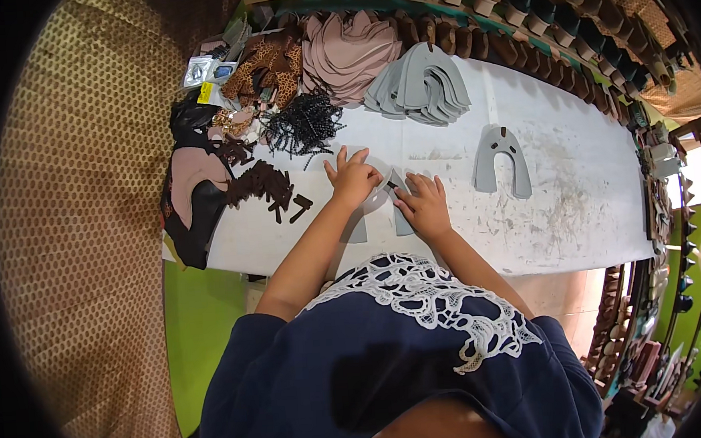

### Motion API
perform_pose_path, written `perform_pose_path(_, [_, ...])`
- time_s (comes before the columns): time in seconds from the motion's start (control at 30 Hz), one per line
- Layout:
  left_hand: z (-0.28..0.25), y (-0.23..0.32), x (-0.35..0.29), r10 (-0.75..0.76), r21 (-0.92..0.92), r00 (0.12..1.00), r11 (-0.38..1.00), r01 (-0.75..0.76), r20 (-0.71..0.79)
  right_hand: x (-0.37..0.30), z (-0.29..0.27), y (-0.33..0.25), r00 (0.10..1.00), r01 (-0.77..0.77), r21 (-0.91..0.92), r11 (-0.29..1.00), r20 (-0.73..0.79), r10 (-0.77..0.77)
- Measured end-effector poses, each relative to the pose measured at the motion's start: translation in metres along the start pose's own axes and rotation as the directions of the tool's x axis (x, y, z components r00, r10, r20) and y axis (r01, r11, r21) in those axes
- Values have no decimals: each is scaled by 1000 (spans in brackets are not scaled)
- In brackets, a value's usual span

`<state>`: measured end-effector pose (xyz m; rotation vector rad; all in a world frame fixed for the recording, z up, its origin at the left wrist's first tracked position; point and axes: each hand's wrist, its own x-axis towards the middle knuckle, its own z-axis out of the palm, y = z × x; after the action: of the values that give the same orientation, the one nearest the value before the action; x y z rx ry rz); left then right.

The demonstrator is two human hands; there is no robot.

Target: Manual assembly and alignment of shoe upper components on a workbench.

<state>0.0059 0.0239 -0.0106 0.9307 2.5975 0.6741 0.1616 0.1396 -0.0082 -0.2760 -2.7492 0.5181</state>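
Observation:
A grey U-shaped piece [356, 232], like a shoe upper, lies on the white table in front of me, its curved top under both hands. My left hand [353, 180] pinches the edge of that top between thumb and index finger, the other fingers raised and apart. At the middle of the curve my right hand [425, 206] grips a small dark brown strip [392, 185] with thumb and index finger. Its other fingers are spread over the table. The fingers partly hide where strip and piece meet.
Loose brown strips [264, 186] lie left of my hands. Behind are black beaded strands [306, 124], pink pieces [348, 50], leopard-print pieces [265, 68] and stacked grey pieces [419, 86]. Another grey U-shaped piece [491, 158] with dark strips lies right. Shoe forms [509, 49] line the table's back edge.

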Motion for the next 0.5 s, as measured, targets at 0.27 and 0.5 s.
perform_pose_path(0.27, [2,-5,-1,-45,38,997,998,48,-68,1,1,-2,998,15,-56,998,56,-12])
perform_pose_path(0.5, [0,-8,1,-61,92,994,993,69,-90,2,6,2,991,27,-108,994,130,-12])
